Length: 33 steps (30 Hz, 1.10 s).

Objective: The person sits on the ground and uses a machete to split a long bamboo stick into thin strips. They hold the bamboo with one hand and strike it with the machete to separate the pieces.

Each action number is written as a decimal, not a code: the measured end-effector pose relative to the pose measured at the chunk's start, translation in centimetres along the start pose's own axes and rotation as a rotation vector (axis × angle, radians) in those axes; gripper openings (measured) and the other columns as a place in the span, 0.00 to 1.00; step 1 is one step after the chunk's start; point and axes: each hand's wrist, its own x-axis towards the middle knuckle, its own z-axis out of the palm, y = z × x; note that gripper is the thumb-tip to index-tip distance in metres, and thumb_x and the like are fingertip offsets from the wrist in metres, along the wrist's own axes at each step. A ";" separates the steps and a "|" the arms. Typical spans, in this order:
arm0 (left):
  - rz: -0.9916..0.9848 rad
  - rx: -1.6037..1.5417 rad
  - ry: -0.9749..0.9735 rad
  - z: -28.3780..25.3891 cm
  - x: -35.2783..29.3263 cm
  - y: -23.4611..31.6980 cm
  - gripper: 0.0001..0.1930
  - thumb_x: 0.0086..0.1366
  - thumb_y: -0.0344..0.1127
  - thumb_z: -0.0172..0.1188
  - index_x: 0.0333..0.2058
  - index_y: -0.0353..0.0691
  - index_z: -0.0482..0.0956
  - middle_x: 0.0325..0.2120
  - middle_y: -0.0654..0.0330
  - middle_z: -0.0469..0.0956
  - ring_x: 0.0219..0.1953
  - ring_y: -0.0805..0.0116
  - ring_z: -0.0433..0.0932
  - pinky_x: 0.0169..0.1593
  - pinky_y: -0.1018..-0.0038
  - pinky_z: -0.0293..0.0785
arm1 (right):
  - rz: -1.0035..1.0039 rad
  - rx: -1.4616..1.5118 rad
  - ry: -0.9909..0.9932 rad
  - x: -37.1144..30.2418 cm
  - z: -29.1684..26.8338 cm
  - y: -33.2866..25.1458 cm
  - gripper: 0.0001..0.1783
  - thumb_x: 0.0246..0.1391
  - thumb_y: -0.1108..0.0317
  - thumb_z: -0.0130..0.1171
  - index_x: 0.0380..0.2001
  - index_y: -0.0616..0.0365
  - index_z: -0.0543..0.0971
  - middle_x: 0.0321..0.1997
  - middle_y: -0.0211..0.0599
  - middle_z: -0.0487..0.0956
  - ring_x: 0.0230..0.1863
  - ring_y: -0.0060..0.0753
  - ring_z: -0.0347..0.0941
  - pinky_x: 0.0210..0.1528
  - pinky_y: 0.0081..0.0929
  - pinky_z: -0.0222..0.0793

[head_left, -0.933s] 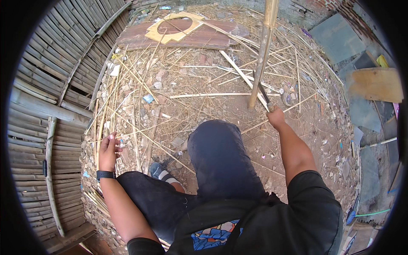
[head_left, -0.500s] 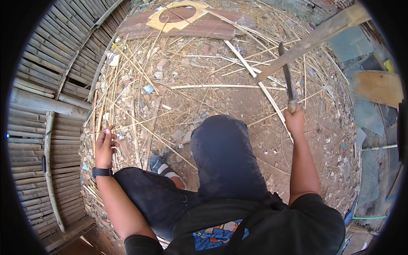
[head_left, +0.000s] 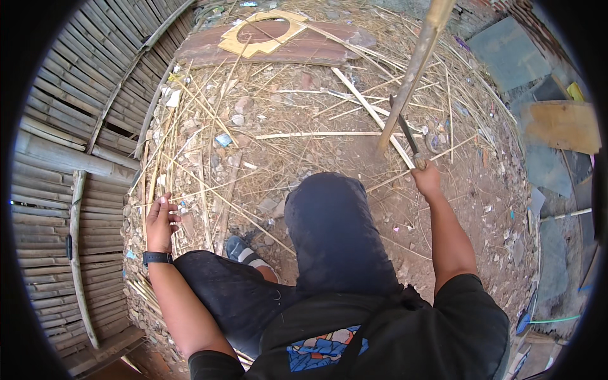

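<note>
My right hand (head_left: 427, 180) is closed around the handle of a machete (head_left: 408, 134), whose dark blade points forward and away. Part of the blade passes behind a wooden pole (head_left: 410, 76), which slants up out of the top of the view. A pale split-bamboo strip (head_left: 370, 113) runs along the ground toward my right hand, where its near end is hidden. At the left, my left hand (head_left: 162, 221) hangs with loosely curled fingers apart, a watch on the wrist, above thin bamboo strips (head_left: 209, 190). I see nothing held in it.
A bamboo-slat wall (head_left: 57, 221) rises along the left. At the far side lies a brown plank (head_left: 209, 47) under a yellow board with a round hole (head_left: 278, 43). Grey sheets (head_left: 510, 54) and a tan panel (head_left: 562, 126) lie at the right. Stones and strips litter the ground.
The pole's upper part has swung left and now stands steeper. My right hand has moved slightly left with the machete, whose blade tilts further left. My left hand has shifted only slightly.
</note>
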 end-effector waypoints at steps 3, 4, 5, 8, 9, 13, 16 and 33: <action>-0.001 0.008 0.001 -0.1 -0.1 -0.2 0.22 0.72 0.50 0.51 0.57 0.43 0.73 0.31 0.69 0.75 0.25 0.82 0.71 0.26 0.84 0.65 | -0.057 0.049 0.112 -1.6 -4.2 -4.5 0.25 0.46 0.65 0.64 0.47 0.67 0.77 0.34 0.52 0.82 0.34 0.46 0.79 0.40 0.38 0.73; -0.001 0.013 0.000 -0.1 -0.2 -0.2 0.22 0.72 0.50 0.51 0.57 0.43 0.73 0.31 0.69 0.75 0.25 0.82 0.71 0.26 0.84 0.65 | -0.050 0.092 0.108 -1.7 -4.7 -4.6 0.24 0.46 0.66 0.64 0.47 0.67 0.77 0.34 0.52 0.82 0.34 0.46 0.79 0.40 0.38 0.72; -0.001 0.015 0.000 -0.1 -0.2 -0.2 0.22 0.72 0.50 0.51 0.57 0.43 0.73 0.31 0.69 0.75 0.25 0.82 0.71 0.26 0.84 0.65 | -0.047 0.135 0.104 -1.6 -5.3 -4.6 0.24 0.46 0.66 0.64 0.46 0.67 0.77 0.34 0.52 0.82 0.34 0.46 0.79 0.40 0.39 0.72; 0.000 0.022 -0.004 -0.6 -0.4 -0.3 0.22 0.72 0.50 0.51 0.58 0.44 0.72 0.31 0.69 0.75 0.26 0.82 0.71 0.26 0.85 0.64 | -0.035 0.084 0.111 -2.8 -2.3 -4.0 0.23 0.45 0.68 0.63 0.46 0.67 0.77 0.35 0.53 0.82 0.36 0.49 0.79 0.41 0.41 0.73; 0.003 0.023 -0.014 -0.6 -0.4 -0.3 0.22 0.72 0.50 0.51 0.58 0.44 0.72 0.32 0.69 0.75 0.26 0.82 0.71 0.26 0.85 0.64 | -0.028 0.033 0.121 -3.7 -0.6 -3.5 0.23 0.44 0.68 0.63 0.45 0.67 0.77 0.36 0.54 0.82 0.37 0.51 0.80 0.41 0.41 0.73; -0.011 0.003 -0.033 0.3 0.2 -0.3 0.22 0.73 0.49 0.51 0.58 0.44 0.72 0.31 0.69 0.75 0.25 0.82 0.72 0.26 0.84 0.65 | -0.066 -0.246 0.058 -0.6 6.4 6.4 0.21 0.44 0.70 0.59 0.44 0.66 0.77 0.38 0.60 0.81 0.41 0.57 0.80 0.44 0.42 0.74; -0.001 0.005 -0.017 -0.4 0.3 -0.5 0.22 0.73 0.49 0.51 0.58 0.44 0.72 0.31 0.69 0.75 0.25 0.82 0.71 0.26 0.84 0.65 | 0.091 -0.155 -0.108 0.5 5.4 3.4 0.22 0.43 0.68 0.60 0.43 0.68 0.77 0.39 0.62 0.80 0.44 0.59 0.78 0.47 0.43 0.73; 0.020 0.040 -0.039 -0.2 0.3 -0.2 0.23 0.72 0.51 0.52 0.59 0.45 0.72 0.33 0.69 0.74 0.27 0.82 0.71 0.27 0.86 0.63 | -0.023 -0.094 0.092 -2.4 1.1 2.4 0.18 0.48 0.69 0.58 0.43 0.64 0.76 0.34 0.50 0.81 0.35 0.50 0.79 0.41 0.41 0.74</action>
